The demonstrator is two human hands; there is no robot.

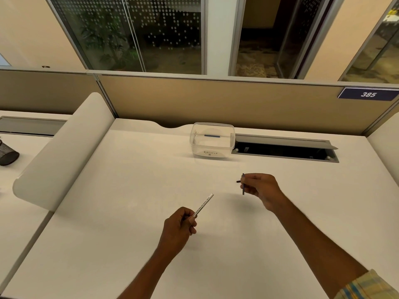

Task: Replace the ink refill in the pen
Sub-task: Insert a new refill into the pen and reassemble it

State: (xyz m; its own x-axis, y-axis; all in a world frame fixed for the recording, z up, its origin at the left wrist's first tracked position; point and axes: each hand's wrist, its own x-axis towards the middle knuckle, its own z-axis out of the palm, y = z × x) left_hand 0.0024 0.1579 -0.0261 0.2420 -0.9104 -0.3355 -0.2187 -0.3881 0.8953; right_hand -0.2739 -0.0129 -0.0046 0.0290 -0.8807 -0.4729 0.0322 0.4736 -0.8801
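My left hand (181,223) grips the lower end of a white pen barrel (204,204), which points up and to the right above the desk. My right hand (260,189) is further right and a little farther away, its fingers closed on a thin blue ink refill (243,188) held nearly upright. A small dark piece (238,181) sticks out to the left of the right fingertips. The two hands are apart, with bare white desk (133,212) between them.
A clear plastic tub (212,145) labelled "Recycle" stands at the back of the desk, with a blue stick-like item inside. To its right is an open cable slot (285,150). A white divider (62,152) rises on the left, a black mesh cup (7,155) beyond it.
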